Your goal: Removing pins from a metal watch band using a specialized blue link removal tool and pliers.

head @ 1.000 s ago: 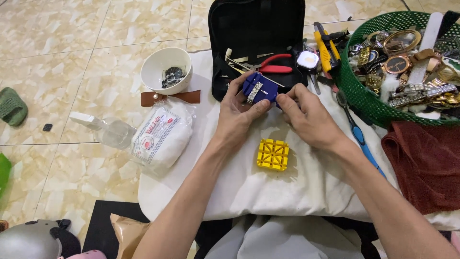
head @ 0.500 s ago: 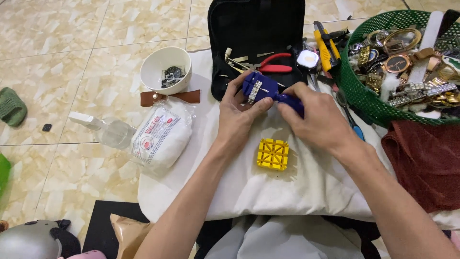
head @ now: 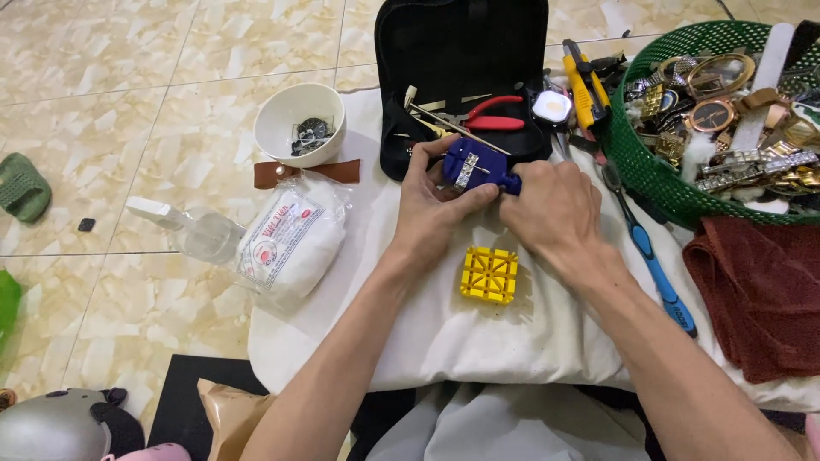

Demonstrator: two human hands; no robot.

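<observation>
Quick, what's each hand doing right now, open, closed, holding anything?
Left hand: closed on the blue tool, which has a metal watch band in it.
Right hand: closed on the blue tool's right end.

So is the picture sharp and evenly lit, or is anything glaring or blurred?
Head view: sharp and evenly lit, soft shadows under both hands, left hand and right hand, on the small blue plastic tool; mild sheen on the beige floor tiles; slight bending toward the edges.
</observation>
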